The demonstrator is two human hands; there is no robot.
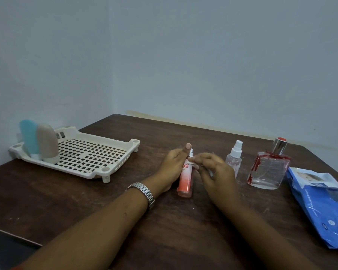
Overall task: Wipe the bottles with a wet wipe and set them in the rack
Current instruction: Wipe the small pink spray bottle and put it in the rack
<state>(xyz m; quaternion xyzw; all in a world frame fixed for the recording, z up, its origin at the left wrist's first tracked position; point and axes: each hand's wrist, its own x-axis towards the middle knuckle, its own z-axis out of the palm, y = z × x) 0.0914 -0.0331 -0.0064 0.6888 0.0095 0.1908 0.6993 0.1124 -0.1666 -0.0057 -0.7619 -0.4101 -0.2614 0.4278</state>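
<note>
**Steadily round the pink bottle**

Mid-frame, the left hand (173,166) curls round the pink bottle (185,182), thumb up by its cap. Whether the base touches the table (66,191) I cannot tell. The right hand (216,170) pinches a small wet wipe (191,160) against the label. To do this well, turn the bottle in the left hand while the wipe runs from cap to base, far side included. Grip firmly, since damp plastic may slip. At left of frame the rack (94,152) holds a blue bottle (28,135) and a beige bottle (47,141). A clear spray bottle (235,158) and a perfume bottle (267,170) stand at right, likely next.
</note>
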